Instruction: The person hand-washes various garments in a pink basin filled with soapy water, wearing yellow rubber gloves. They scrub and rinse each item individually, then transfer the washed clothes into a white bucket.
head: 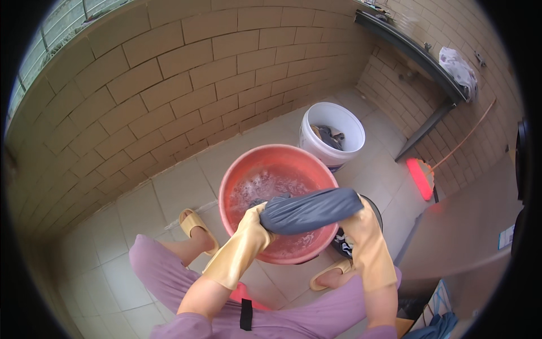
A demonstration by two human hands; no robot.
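A dark blue-grey cloth garment (311, 210) stretches between my two hands, bunched lengthwise over a pink plastic basin (277, 150). My left hand (256, 229), in a pale yellow rubber glove, grips its left end. The right end is held in my right hand (359, 218), gloved the same way and raised above the basin's right rim; its fingers are partly hidden by the cloth. Sudsy water (262, 186) fills the lower part of the basin. More dark cloth shows in the water just behind my left hand.
Behind the basin stands a white bucket (311, 142) with dark clothes inside. A dark tub (374, 207) with clothes sits partly hidden behind my right arm. A pink broom (420, 178) leans at the right, near a metal-legged counter (410, 51). Tiled walls bound the floor.
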